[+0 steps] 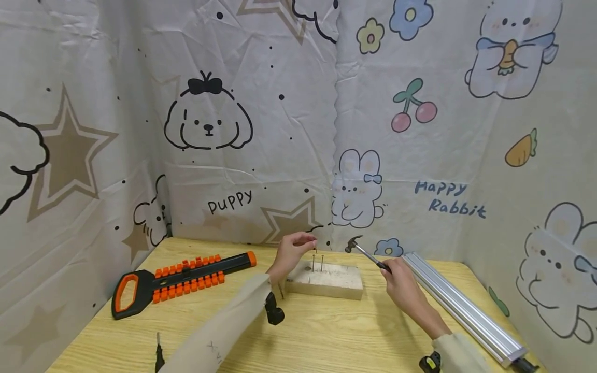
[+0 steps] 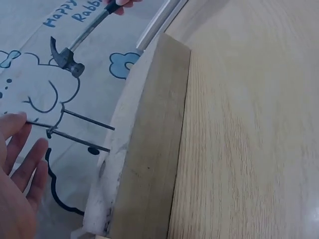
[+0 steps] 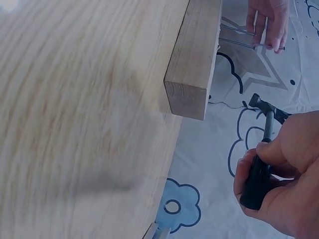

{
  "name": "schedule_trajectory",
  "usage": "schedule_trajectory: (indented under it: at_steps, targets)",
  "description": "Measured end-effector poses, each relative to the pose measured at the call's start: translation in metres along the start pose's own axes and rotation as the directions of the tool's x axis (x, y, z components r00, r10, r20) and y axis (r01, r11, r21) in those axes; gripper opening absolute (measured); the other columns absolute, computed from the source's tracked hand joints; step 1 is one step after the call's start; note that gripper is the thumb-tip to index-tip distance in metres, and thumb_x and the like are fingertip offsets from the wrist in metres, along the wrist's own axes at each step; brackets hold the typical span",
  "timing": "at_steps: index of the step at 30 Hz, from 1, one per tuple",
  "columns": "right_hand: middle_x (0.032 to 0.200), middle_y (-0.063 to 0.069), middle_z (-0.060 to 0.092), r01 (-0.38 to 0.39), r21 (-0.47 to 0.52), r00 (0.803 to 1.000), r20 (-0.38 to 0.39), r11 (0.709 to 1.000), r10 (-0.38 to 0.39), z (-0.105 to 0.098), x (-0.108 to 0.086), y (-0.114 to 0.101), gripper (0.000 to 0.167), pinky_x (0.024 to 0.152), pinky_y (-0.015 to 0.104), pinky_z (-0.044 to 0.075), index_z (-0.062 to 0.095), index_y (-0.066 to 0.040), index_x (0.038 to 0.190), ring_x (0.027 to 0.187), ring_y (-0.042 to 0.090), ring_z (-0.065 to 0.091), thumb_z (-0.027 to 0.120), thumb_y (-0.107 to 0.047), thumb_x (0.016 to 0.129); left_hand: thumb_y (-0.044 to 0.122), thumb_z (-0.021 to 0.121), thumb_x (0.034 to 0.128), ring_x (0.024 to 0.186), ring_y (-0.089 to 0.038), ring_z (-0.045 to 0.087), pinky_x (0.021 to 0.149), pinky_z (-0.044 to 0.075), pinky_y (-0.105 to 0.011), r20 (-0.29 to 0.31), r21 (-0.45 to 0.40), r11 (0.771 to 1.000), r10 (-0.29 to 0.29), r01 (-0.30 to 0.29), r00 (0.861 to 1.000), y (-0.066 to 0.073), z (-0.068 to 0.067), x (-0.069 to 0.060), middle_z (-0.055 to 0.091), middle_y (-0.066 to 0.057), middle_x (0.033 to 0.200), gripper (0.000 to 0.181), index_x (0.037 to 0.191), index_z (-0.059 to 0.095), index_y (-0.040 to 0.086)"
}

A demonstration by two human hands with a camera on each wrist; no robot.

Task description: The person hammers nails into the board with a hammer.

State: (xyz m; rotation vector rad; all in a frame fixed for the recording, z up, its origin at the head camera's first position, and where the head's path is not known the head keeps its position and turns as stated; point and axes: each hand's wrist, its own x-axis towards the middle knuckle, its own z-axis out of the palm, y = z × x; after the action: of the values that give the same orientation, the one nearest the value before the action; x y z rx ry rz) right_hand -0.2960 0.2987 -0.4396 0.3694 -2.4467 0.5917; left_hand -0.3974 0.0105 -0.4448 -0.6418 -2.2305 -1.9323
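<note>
A pale wooden block (image 1: 326, 290) lies on the table in front of me. Two nails (image 2: 87, 119) stand upright in its top face, side by side. My left hand (image 1: 290, 254) is above the block's left part and pinches another nail (image 2: 37, 124) between thumb and fingertip; its other fingers are spread in the left wrist view. My right hand (image 1: 404, 287) grips a claw hammer (image 1: 370, 255) by its black handle (image 3: 258, 181). The hammer head (image 2: 65, 59) is raised to the right of the nails, apart from them.
On the left lies a black and orange rack (image 1: 186, 280) with rows of orange clips. A screwdriver-like tool (image 1: 159, 355) is at the front left edge. Along the right side runs a long aluminium bar (image 1: 466, 308). Printed cloth (image 1: 289, 129) hangs behind the table.
</note>
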Motion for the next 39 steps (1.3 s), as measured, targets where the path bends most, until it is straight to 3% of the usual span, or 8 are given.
schedule_trajectory:
  at_steps: [11, 17, 24, 29, 39]
  targets:
    - [0.090, 0.020, 0.066, -0.007, 0.012, 1.000, -0.006, 1.000, 0.007, 0.007, 0.001, -0.002, 0.006, 0.073, 0.050, 0.055, 0.069, 0.012, 0.099, 0.086, 0.035, 0.064, 0.067, 0.012, 0.093, 0.015, 0.075, 0.0989, 0.097, -0.017, 0.072, 0.086, 0.057, -0.030, 0.058, -0.016, 1.000, 0.008, -0.007, 0.998, -0.010, 0.026, -0.001, 0.077, -0.013, 0.111, 0.017, 0.111, 0.078, 0.003]
    - [0.084, 0.016, 0.066, 0.048, 0.009, 0.998, -0.047, 0.999, -0.047, 0.009, 0.002, -0.004, 0.005, 0.071, 0.048, 0.053, 0.069, 0.011, 0.094, 0.081, 0.032, 0.063, 0.070, 0.014, 0.090, 0.015, 0.077, 0.0973, 0.090, -0.011, 0.069, 0.077, 0.055, -0.025, 0.112, 0.007, 1.000, 0.009, -0.010, 0.994, -0.016, 0.038, -0.004, 0.079, -0.010, 0.107, 0.014, 0.107, 0.079, 0.005]
    - [0.085, 0.015, 0.065, 0.026, 0.020, 1.000, -0.009, 0.999, -0.026, 0.008, 0.003, -0.006, 0.004, 0.071, 0.045, 0.051, 0.069, 0.011, 0.096, 0.082, 0.030, 0.061, 0.068, 0.012, 0.092, 0.012, 0.076, 0.0972, 0.089, -0.015, 0.067, 0.074, 0.052, -0.022, 0.137, 0.036, 0.999, 0.013, -0.018, 0.990, -0.021, 0.042, -0.009, 0.077, -0.010, 0.110, 0.015, 0.109, 0.079, 0.002]
    - [0.089, 0.017, 0.066, 0.025, 0.018, 1.000, 0.000, 1.000, -0.025, 0.007, 0.004, -0.008, 0.006, 0.074, 0.048, 0.053, 0.070, 0.010, 0.098, 0.086, 0.033, 0.063, 0.068, 0.012, 0.093, 0.013, 0.077, 0.0973, 0.084, -0.009, 0.064, 0.073, 0.052, -0.023, 0.139, 0.039, 0.999, 0.003, -0.008, 0.990, -0.023, 0.041, -0.008, 0.077, -0.007, 0.106, 0.012, 0.107, 0.080, 0.007]
    - [0.090, 0.015, 0.067, 0.046, 0.018, 0.999, 0.015, 0.999, -0.046, 0.003, 0.010, -0.017, 0.006, 0.073, 0.047, 0.053, 0.069, 0.008, 0.100, 0.085, 0.031, 0.064, 0.067, 0.010, 0.095, 0.012, 0.077, 0.0965, 0.083, -0.009, 0.063, 0.075, 0.052, -0.022, 0.118, 0.039, 0.998, 0.035, -0.040, 0.992, -0.031, 0.041, -0.006, 0.078, -0.010, 0.101, 0.012, 0.107, 0.078, 0.006]
